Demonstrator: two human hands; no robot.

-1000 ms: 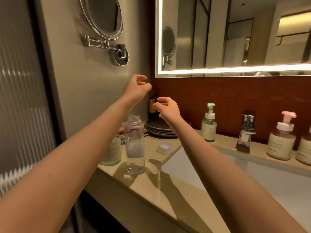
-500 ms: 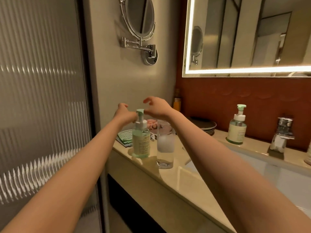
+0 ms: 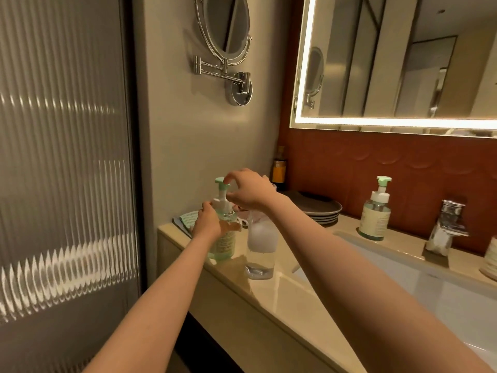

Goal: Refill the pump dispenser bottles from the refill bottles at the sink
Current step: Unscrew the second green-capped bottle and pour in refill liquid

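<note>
A green pump dispenser bottle (image 3: 223,244) stands on the beige counter (image 3: 295,300) near its left end. My left hand (image 3: 208,220) is wrapped around the bottle's body. My right hand (image 3: 248,188) pinches the pump collar just under the green pump head (image 3: 221,181). Right beside it stands a clear open refill bottle (image 3: 260,254) with a little liquid at the bottom; neither hand touches it. A second green pump bottle (image 3: 375,214) stands at the back of the counter, left of the tap.
A white sink basin (image 3: 430,292) lies to the right, with a chrome tap (image 3: 447,224) behind it. Dark stacked plates (image 3: 317,208) and an amber bottle (image 3: 279,168) sit in the back corner. A folded cloth (image 3: 185,219) lies behind the held bottle. A ribbed glass door (image 3: 64,170) is left.
Both hands have come down from the air onto the green pump bottle. The left hand has closed on its body and the right hand on the pump. The view has shifted left.
</note>
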